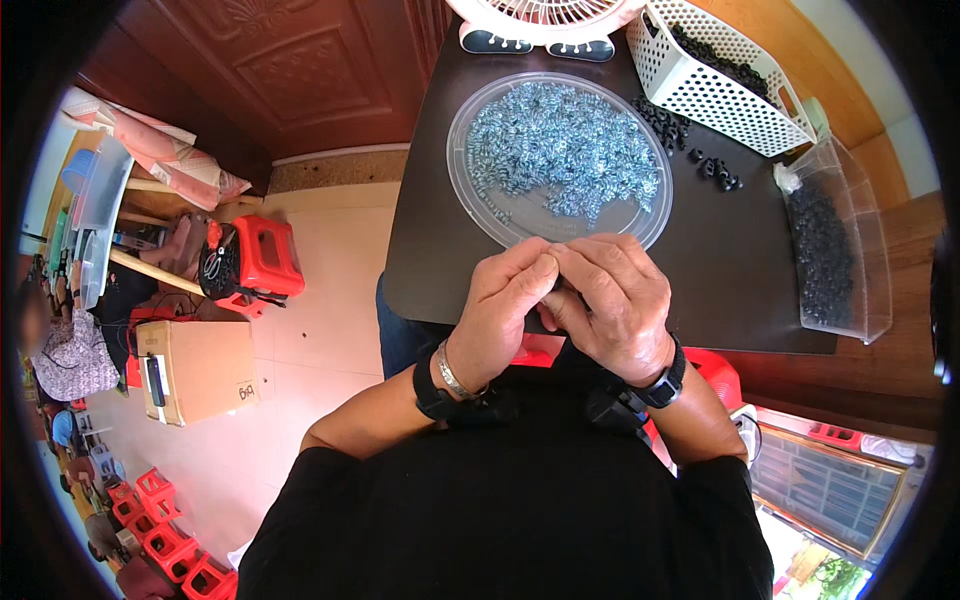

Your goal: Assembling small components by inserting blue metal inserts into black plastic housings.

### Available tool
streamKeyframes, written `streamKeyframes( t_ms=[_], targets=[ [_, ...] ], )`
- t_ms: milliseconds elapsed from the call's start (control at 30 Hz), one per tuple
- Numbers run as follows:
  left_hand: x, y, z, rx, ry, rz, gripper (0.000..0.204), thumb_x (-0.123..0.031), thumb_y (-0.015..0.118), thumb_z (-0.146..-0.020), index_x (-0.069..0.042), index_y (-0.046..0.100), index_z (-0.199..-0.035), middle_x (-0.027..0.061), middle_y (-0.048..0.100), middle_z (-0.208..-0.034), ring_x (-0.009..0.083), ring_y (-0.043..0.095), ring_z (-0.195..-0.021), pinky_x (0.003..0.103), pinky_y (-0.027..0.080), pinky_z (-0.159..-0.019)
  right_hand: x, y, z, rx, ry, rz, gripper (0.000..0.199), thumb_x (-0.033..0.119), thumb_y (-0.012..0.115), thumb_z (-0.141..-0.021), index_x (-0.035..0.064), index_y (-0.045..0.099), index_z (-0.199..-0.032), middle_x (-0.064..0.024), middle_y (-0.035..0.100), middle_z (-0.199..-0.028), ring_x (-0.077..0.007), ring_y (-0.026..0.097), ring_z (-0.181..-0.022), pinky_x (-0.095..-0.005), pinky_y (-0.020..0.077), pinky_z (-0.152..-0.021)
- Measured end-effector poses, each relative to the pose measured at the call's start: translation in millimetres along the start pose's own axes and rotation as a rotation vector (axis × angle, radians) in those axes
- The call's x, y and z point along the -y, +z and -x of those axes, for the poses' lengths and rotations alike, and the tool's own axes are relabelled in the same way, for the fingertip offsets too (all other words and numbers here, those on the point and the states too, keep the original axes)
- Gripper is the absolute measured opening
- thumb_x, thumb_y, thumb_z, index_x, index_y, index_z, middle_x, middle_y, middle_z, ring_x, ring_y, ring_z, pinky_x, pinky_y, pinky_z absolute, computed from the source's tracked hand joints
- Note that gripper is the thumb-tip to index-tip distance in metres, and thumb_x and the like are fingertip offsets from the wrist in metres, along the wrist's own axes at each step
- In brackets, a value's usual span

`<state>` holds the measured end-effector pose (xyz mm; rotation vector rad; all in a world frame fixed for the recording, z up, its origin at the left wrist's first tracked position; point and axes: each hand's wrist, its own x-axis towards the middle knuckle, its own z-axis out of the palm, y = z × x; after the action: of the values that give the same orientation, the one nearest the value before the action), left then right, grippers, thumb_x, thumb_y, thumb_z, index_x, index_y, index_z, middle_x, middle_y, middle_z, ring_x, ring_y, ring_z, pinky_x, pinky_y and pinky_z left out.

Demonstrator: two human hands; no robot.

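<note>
My left hand [508,300] and my right hand [618,305] meet over the near edge of the dark table, fingers closed and pressed together. Between them a bit of a small black piece [556,284] shows; the rest of it is hidden by the fingers. Just beyond my hands lies a round clear plastic lid or tray [462,190], heaped with small metal springs [560,145]. Small black plastic pieces [716,172] are scattered on the table to the right of it.
A white perforated basket [700,95] of black pieces stands at the back right, near a white fan [550,15]. A clear bin [868,250] with more black pieces sits at the right edge. Leftward on the floor are a red stool [268,255] and a cardboard box [210,365].
</note>
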<state>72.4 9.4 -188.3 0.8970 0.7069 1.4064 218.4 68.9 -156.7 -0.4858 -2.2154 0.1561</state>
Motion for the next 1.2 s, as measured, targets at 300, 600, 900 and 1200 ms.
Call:
streamKeyframes(
  t_ms=[300,600,900,1200],
  targets=[
    [2.5,5.8,-0.6,-0.060,0.064,-0.058,0.025,-0.022,0.045,-0.100,0.000,0.057,-0.094,0.0011,0.055,-0.078,0.0062,0.049,-0.067,0.022,0.043,-0.059,4.2,-4.2,-4.5,0.010,0.025,0.059,0.041,0.012,0.078,-0.060,0.0053,0.064,-0.098,-0.0060,0.064,-0.091,-0.0239,0.062,-0.083,-0.0350,0.0532,-0.071],
    [2.4,-2.4,-0.5,0.078,-0.041,-0.085,0.043,-0.036,0.041,-0.100,0.004,0.058,-0.097,0.0074,0.060,-0.082,0.0125,0.056,-0.068,0.026,0.045,-0.063,-5.1,-14.8,-4.9,-0.005,0.059,-0.004,0.040,0.013,0.079,-0.064,0.0013,0.063,-0.099,-0.0104,0.064,-0.091,-0.0274,0.062,-0.079,-0.0369,0.0520,-0.070],
    [-4.3,9.1,1.0,-0.032,-0.071,-0.123,0.034,-0.030,0.043,-0.098,-0.001,0.058,-0.086,0.0010,0.055,-0.069,0.0064,0.051,-0.060,0.021,0.041,-0.054,-2.5,-10.4,-1.5,0.050,0.010,0.001,0.039,0.009,0.077,-0.064,0.0002,0.063,-0.099,-0.0106,0.063,-0.088,-0.0271,0.061,-0.078,-0.0355,0.0513,-0.070],
    [-2.6,4.4,-1.4,-0.043,-0.070,-0.192,0.033,-0.027,0.042,-0.098,0.000,0.058,-0.089,0.0015,0.055,-0.068,0.0064,0.050,-0.059,0.022,0.041,-0.054,-6.0,-9.1,0.4,0.077,-0.052,0.047,0.038,0.007,0.077,-0.062,-0.0013,0.062,-0.096,-0.0100,0.062,-0.085,-0.0260,0.060,-0.075,-0.0348,0.0505,-0.068]
  ],
)
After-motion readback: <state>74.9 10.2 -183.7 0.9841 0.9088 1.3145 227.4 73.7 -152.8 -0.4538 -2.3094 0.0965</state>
